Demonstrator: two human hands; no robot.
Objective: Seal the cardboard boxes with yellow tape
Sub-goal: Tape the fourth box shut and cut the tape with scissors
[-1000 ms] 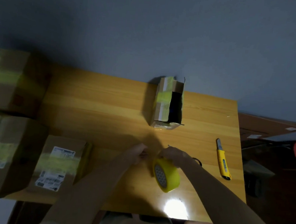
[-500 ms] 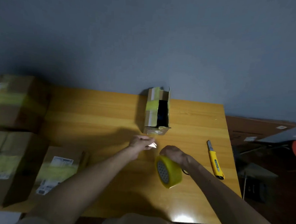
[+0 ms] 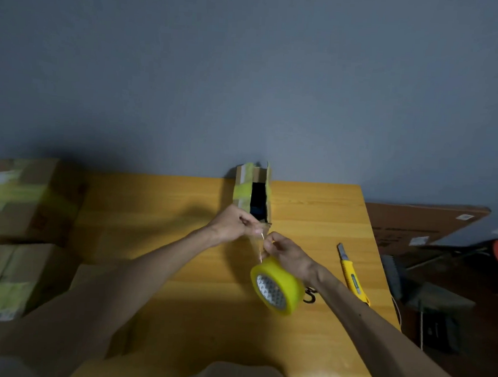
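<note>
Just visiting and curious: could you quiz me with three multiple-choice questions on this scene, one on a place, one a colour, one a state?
1. Where is the utility knife? A) on the table, right of the tape roll B) inside a box C) in a hand
2. The tape roll's colour? A) red B) yellow C) blue
3. The small box at the far edge is: A) open B) sealed C) flattened
Answers: 1A, it lies flat on the wood; 2B, bright yellow; 3A, its dark inside shows.

- Both bare forearms reach forward and converge, hands nearly touching.
- Left hand [image 3: 234, 222]: fingers curled, pinching tape end [image 3: 257, 242].
- Right hand [image 3: 289, 256]: fingers curled, holding tape roll [image 3: 276, 286] beneath it.
</note>
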